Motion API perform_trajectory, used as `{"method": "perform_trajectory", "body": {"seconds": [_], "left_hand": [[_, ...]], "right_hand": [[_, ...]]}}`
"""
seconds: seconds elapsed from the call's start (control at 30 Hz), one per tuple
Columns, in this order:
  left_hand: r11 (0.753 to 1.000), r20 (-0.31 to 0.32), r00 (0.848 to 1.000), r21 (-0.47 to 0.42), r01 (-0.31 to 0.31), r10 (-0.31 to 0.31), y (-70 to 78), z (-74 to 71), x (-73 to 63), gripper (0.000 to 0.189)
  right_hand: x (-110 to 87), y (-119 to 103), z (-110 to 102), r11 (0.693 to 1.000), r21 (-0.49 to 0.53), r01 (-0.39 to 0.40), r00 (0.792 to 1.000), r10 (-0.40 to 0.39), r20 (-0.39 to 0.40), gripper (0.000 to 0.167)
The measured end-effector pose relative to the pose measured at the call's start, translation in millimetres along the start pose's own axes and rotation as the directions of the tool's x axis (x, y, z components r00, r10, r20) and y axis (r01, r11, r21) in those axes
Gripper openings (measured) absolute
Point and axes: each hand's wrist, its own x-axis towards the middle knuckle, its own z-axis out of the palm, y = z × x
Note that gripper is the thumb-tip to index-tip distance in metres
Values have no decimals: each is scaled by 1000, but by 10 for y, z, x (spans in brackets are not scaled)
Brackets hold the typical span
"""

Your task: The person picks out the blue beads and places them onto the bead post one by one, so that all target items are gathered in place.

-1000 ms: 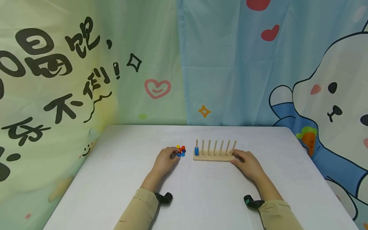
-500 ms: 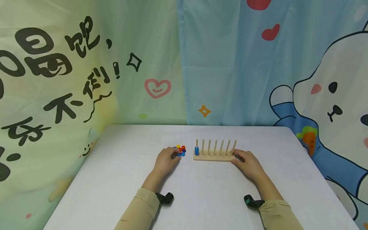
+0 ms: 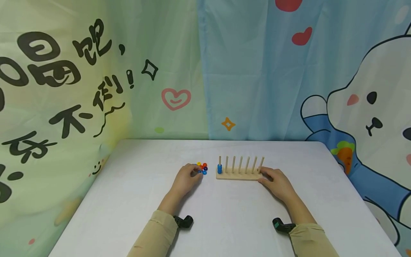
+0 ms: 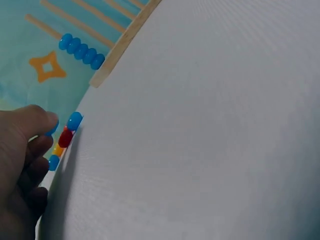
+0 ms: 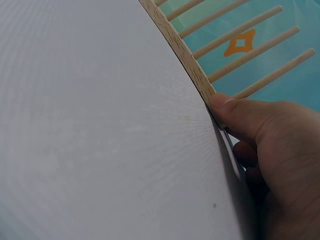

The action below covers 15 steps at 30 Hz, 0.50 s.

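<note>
In the head view my left hand [image 3: 187, 179] is at a small pile of loose beads [image 3: 204, 165] in red, yellow, dark and blue. The left wrist view has a blue bead [image 4: 53, 129] between its thumb and forefinger, partly hidden by the thumb. Right of the pile stands a wooden peg board [image 3: 239, 176] with a row of upright pegs. Several blue beads [image 4: 81, 51] are stacked on its leftmost peg; the other pegs are bare. My right hand [image 5: 280, 145] grips the board's right end, thumb on the front edge, the other fingers mostly hidden behind.
A white-covered table [image 3: 231, 221] carries everything. Behind it hangs a printed curtain [image 3: 237, 71]. Each wrist wears a black camera mount, the left mount [image 3: 183, 221] and the right mount [image 3: 282, 226], both low over the table.
A blue bead at the left fingertips sits slightly higher than before, and the left hand has shifted only a little. The right hand and the peg board have stayed in place.
</note>
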Motion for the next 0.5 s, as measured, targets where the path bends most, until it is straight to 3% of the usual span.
{"method": "perform_trajectory", "body": {"seconds": [0.23, 0.5], "left_hand": [[995, -2, 999, -85, -47, 47, 124, -56, 49, 19], [988, -49, 991, -79, -132, 128, 362, -148, 142, 19]], "right_hand": [[-7, 5, 8, 1000, 4, 1, 1000, -1, 1, 54], [-4, 3, -1, 1000, 8, 4, 1000, -4, 1, 53]]}}
